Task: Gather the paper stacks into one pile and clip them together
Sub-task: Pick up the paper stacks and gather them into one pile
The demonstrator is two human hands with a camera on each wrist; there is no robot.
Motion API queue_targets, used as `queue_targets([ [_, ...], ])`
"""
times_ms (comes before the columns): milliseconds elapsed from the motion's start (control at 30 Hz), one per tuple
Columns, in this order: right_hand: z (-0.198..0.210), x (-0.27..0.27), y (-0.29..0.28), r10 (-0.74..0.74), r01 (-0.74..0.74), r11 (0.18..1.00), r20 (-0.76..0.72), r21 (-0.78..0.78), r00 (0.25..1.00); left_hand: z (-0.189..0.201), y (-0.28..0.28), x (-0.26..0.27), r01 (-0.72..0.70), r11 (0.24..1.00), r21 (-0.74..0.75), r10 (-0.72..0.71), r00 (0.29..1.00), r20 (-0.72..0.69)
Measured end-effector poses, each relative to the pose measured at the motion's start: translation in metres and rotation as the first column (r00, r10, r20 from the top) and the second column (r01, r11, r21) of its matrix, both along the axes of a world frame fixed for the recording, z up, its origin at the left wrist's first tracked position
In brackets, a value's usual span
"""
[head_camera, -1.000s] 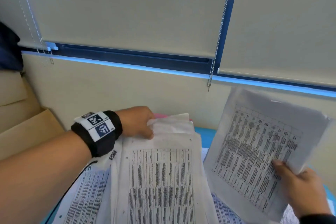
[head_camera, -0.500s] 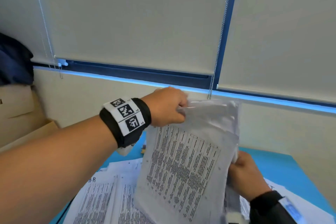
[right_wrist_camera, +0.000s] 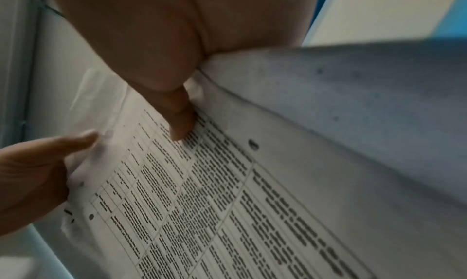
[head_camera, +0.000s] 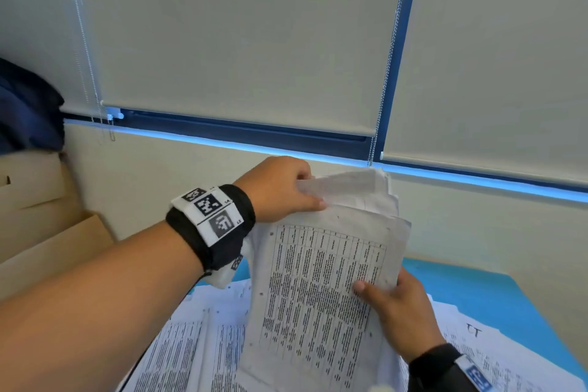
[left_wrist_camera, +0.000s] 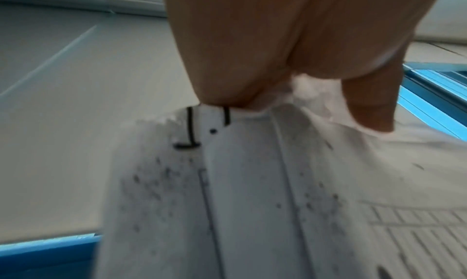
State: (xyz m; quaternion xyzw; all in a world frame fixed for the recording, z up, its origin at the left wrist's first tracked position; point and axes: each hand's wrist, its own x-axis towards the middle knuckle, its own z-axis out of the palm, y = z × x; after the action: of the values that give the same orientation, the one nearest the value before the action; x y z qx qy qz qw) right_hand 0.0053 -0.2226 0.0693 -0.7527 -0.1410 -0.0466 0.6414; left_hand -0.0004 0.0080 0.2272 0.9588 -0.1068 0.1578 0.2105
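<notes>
Blue table (head_camera: 471,293) below the window blinds (head_camera: 241,41), spread with loose printed sheets (head_camera: 187,347) lying flat at the near-left and right, not yet gathered. Held stack (head_camera: 321,286) raised upright above those sheets, lower edge down among them, top edges fanned and uneven. Left hand (head_camera: 280,189) pinching the stack's top-left corner, thumb and fingers clamped on the paper. Right hand (head_camera: 397,315) gripping the stack's right edge, thumb (head_camera: 366,288) pressed across the printed face, remaining fingers hidden behind. Judged step: squaring 1 held stack. Recommended: loosen both grips slightly, tap the lower edge on the table, keep the sheets vertical. No clip visible in any view
</notes>
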Motion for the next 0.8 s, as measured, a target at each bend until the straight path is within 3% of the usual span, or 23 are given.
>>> queue_targets([
  [67, -0.004, 0.001, -0.002, -0.016, 0.016, 1.0, -0.005, 0.026, 1.0, -0.011, 0.017, -0.003, 0.009, 0.97, -0.242, 0.025, 0.99, 0.137],
  [100, -0.004, 0.001, -0.003, -0.017, 0.018, 0.999, -0.016, 0.049, 1.0, -0.022, 0.026, -0.006, 0.01, 0.914, -0.406, 0.07, 0.98, 0.184],
  [167, -0.005, 0.0, -0.007, -0.013, 0.018, 0.992, -0.037, 0.126, 0.999, -0.058, 0.044, -0.012, 0.01, 0.688, -0.726, 0.153, 0.975, 0.158],
  [200, -0.005, 0.0, -0.008, -0.01, 0.017, 0.986, -0.046, 0.164, 0.999, -0.08, 0.049, -0.015, -0.017, 0.569, -0.822, 0.152, 0.985, 0.084],
  [233, -0.006, 0.002, -0.01, -0.007, 0.018, 0.98, -0.058, 0.196, 0.998, -0.103, 0.051, -0.017, -0.065, 0.499, -0.864, 0.115, 0.993, -0.008],
  [333, -0.012, 0.005, -0.008, 0.024, 0.002, 0.963, -0.093, 0.269, 0.995, -0.159, 0.038, -0.027, -0.186, 0.406, -0.895, -0.093, 0.966, -0.242],
  [400, -0.016, 0.005, -0.002, 0.006, 0.015, 0.968, -0.083, 0.252, 0.997, -0.179, 0.023, -0.033, -0.244, 0.4, -0.883, -0.057, 0.955, -0.29],
  [500, -0.015, 0.005, 0.005, -0.076, 0.079, 0.978, -0.021, 0.195, 0.997, -0.189, 0.01, -0.027, -0.279, 0.449, -0.849, 0.116, 0.96, -0.254],
  [700, 0.007, 0.01, 0.017, -0.019, -0.021, 0.965, 0.154, 0.26, 0.988, -0.146, -0.003, -0.024, -0.126, 0.285, -0.95, 0.192, 0.979, -0.072],
  [800, -0.001, 0.014, 0.019, 0.047, -0.096, 0.96, 0.185, 0.265, 0.982, -0.148, -0.004, -0.025, -0.155, 0.202, -0.967, 0.176, 0.977, -0.12],
])
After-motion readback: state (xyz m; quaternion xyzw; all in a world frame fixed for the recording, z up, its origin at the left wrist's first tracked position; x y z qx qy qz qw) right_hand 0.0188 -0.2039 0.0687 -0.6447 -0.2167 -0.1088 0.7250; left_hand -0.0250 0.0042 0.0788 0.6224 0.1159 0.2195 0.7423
